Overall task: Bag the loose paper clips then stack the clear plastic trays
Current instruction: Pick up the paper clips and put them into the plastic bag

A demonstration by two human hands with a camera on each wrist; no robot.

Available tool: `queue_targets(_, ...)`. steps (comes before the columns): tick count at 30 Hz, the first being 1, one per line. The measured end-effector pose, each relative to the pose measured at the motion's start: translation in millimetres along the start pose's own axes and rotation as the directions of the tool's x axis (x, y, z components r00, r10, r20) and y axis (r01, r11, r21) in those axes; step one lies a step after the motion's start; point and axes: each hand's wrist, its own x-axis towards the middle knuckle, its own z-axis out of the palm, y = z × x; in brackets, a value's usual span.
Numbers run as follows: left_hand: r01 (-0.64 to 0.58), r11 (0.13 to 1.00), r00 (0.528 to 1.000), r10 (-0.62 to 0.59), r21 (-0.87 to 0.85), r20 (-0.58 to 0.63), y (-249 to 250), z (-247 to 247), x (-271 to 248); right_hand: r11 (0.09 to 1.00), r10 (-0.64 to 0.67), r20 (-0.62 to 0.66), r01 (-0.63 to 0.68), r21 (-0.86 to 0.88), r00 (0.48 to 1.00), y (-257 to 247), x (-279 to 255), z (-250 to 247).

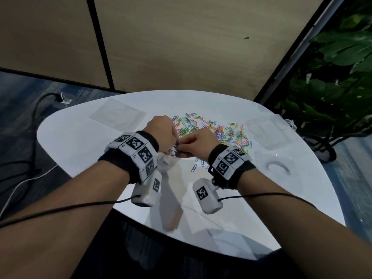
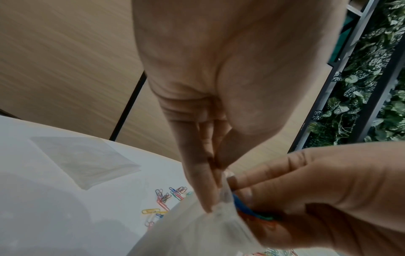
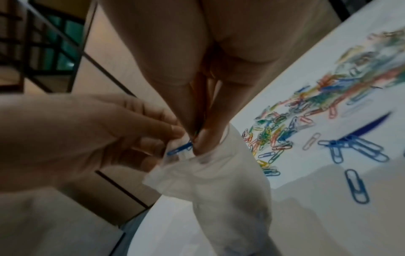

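My left hand (image 1: 170,151) pinches the rim of a small clear plastic bag (image 1: 167,165) and holds it up over the white table (image 1: 80,141). In the left wrist view its fingertips (image 2: 208,206) clamp the bag (image 2: 192,233) edge. My right hand (image 1: 182,150) pinches a bunch of coloured paper clips (image 2: 245,209) at the bag's mouth. The right wrist view shows those fingers (image 3: 203,138) inside the bag (image 3: 219,181) opening, a blue clip (image 3: 179,149) beside them. A loose pile of paper clips (image 1: 211,129) lies just beyond both hands. Clear plastic trays (image 1: 263,129) (image 1: 277,162) sit to the right.
A flat stack of clear plastic (image 1: 118,113) lies at the table's far left. Several stray blue clips (image 3: 355,149) lie near my right wrist. Wooden wall panels stand behind the table, a leafy plant (image 1: 338,57) at the right, cables (image 1: 36,117) on the floor at left.
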Motion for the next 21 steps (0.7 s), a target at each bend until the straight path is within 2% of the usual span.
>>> queue_targets(2, -0.013, 1.0, 1.0, 0.013, 0.006, -0.015, 0.7, 0.2, -0.1, 0.971, -0.11, -0.048, 0.097, -0.219, 0.993, 1.1, 2.5, 4.7)
queue_targets(3, -0.018, 1.0, 1.0, 0.018, 0.003, -0.025, 0.0, 0.5, 1.0, 0.928, -0.184, -0.057, 0.154, -0.34, 0.981, 1.6, 4.4, 6.4)
queue_targets(4, -0.02, 1.0, 0.999, 0.02, -0.003, -0.033, -1.2, 0.4, 2.1, 0.871, -0.238, -0.042, 0.194, -0.45, 0.97, 1.2, 5.1, 8.0)
queue_targets(6, -0.007, 1.0, 0.999, 0.005, -0.02, -0.054, -4.1, -1.6, 5.3, 0.794, -0.262, 0.028, 0.232, -0.562, 0.965, -2.0, 3.5, 11.7)
queue_targets(8, 0.002, 0.999, 0.997, -0.004, -0.033, -0.072, -5.3, -2.9, 6.1, 0.794, -0.275, 0.089, 0.278, -0.54, 0.957, -5.1, 2.0, 10.3)
queue_targets(9, 0.002, 1.0, 0.996, -0.004, -0.024, -0.087, -5.8, -3.5, 6.2, 0.822, -0.304, 0.075, 0.301, -0.484, 0.95, -7.1, 1.5, 8.4)
queue_targets(11, 0.01, 1.0, 0.993, -0.009, 0.014, -0.117, -6.5, -4.8, 5.8, 0.882, -0.354, -0.036, 0.321, -0.345, 0.935, -8.7, 2.7, -1.4)
queue_targets(12, 0.021, 1.0, 0.992, -0.018, 0.02, -0.128, -8.1, -5.2, 6.1, 0.887, -0.372, -0.098, 0.322, -0.331, 0.923, -6.8, 4.6, -8.0)
queue_targets(14, 0.033, 0.999, 0.989, -0.032, 0.007, -0.141, -11.9, -6.1, 8.5, 0.853, -0.391, -0.136, 0.303, -0.425, 0.91, 1.7, 8.6, -21.3)
queue_targets(16, 0.033, 0.999, 0.99, -0.033, -0.005, -0.139, -14.3, -7.4, 9.5, 0.727, -0.348, -0.022, 0.254, -0.638, 0.937, 20.9, 9.6, -29.6)
queue_targets(18, 0.023, 1.0, 0.993, -0.025, -0.018, -0.119, -15.0, -7.7, 9.0, 0.508, -0.182, 0.216, 0.28, -0.815, 0.959, 53.5, 5.4, -28.0)
queue_targets(20, 0.013, 1.0, 0.995, -0.015, -0.023, -0.098, -14.7, -7.8, 7.7, 0.302, -0.029, 0.414, 0.403, -0.864, 0.91, 91.6, -2.8, -20.3)
queue_targets(21, 0.01, 1.0, 0.996, -0.012, -0.023, -0.088, -14.6, -7.5, 7.7, 0.225, 0.005, 0.458, 0.446, -0.866, 0.889, 111.5, -6.9, -17.8)
